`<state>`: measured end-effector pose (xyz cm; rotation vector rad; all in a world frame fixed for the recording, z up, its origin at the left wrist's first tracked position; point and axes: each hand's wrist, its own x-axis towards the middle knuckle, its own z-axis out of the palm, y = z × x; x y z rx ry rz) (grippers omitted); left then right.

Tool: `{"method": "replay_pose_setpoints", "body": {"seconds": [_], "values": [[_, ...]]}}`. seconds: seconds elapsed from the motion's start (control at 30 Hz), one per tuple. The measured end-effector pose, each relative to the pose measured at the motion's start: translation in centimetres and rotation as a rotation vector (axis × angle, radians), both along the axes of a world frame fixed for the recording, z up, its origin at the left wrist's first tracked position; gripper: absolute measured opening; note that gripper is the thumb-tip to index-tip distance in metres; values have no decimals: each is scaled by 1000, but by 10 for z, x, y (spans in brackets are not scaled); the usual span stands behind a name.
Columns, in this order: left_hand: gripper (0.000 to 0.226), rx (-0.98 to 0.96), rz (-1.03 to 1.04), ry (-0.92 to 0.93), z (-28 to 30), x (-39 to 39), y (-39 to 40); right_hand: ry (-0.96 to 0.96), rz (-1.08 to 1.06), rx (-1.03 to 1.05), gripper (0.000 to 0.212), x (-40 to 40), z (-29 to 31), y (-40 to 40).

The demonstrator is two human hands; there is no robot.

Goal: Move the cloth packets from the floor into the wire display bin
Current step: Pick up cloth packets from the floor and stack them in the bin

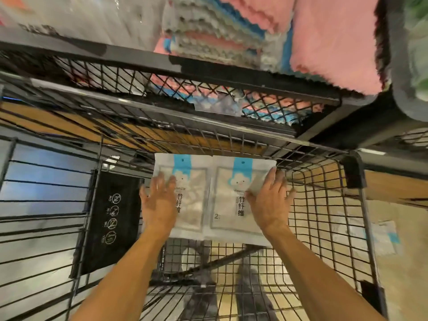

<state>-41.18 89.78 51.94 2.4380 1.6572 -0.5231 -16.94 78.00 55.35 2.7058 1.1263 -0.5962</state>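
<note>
I am at the placing step: two cloth packets lie side by side on the mesh floor of the wire display bin (pixel 324 205), pushed up toward its far wall. My left hand (pixel 159 205) lies flat on the left packet (pixel 190 200), fingers straight and spread. My right hand (pixel 269 200) lies over the right edge of the right packet (pixel 229 205), fingers mostly straight; a pale corner shows between two of them, and I cannot tell whether I am pinching it or only pressing it down.

I judge these two are as good as set. What comes next, I think, is to lift both hands away without dragging the packets, then go back down to the floor for more. More packets seem to lie on the floor to the right, outside the bin, though they are too blurred to be sure.

The packets are flat white pouches, each with a light blue band and hang hole at the far end, a cloud-face drawing, dark printed characters and a clear window showing pale folded cloth. They look slick and light, likely to slide on the wire.
</note>
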Motion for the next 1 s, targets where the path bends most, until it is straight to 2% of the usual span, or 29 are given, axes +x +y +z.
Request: {"method": "replay_pose_setpoints", "body": {"seconds": [0.07, 0.33, 0.53, 0.77, 1.0], "values": [[56, 38, -16, -83, 24, 5, 3, 22, 64, 29, 100, 6, 18, -2], [62, 115, 8, -94, 150, 29, 14, 6, 227, 88, 85, 31, 129, -8], [65, 134, 22, -142, 269, 54, 7, -27, 238, 215, 81, 51, 241, -5], [69, 192, -84, -168, 400, 84, -13, -88, 286, 399, 80, 75, 364, -25], [68, 279, -232, -246, 491, 115, -28, -157, 170, 473, 83, 88, 457, -62]]}}
